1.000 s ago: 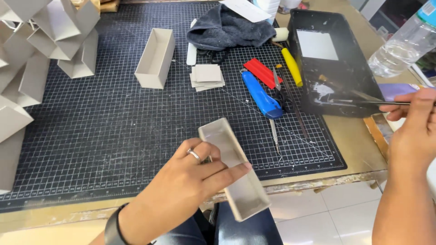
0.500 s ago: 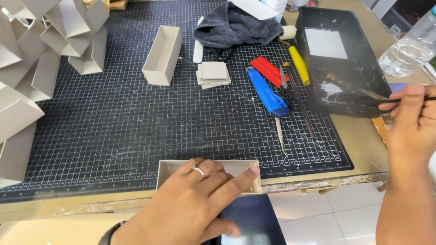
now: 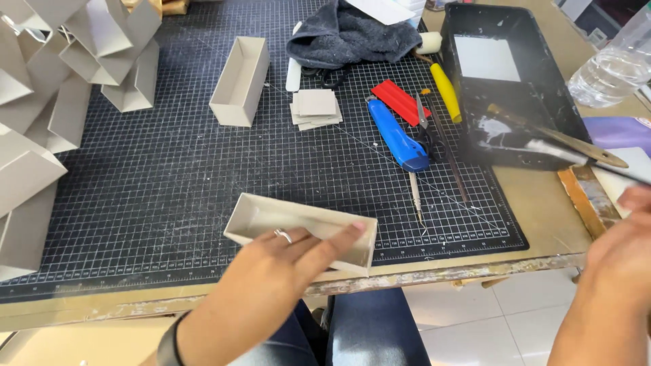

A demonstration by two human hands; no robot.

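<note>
Cardboard tray (image 3: 298, 227), open side up with its long axis running left to right along the cutting mat's (image 3: 169, 183) near edge, sits gripped in the left hand (image 3: 281, 264), while the right hand (image 3: 620, 254) holds a glue brush (image 3: 563, 146) well off to its right.

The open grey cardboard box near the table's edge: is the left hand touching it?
Touching. The head view shows the left hand gripping the open grey cardboard box, fingers over its near wall.

a clear plastic water bottle (image 3: 609, 68) lies at the far right, beside the black tray (image 3: 536, 102).
</note>
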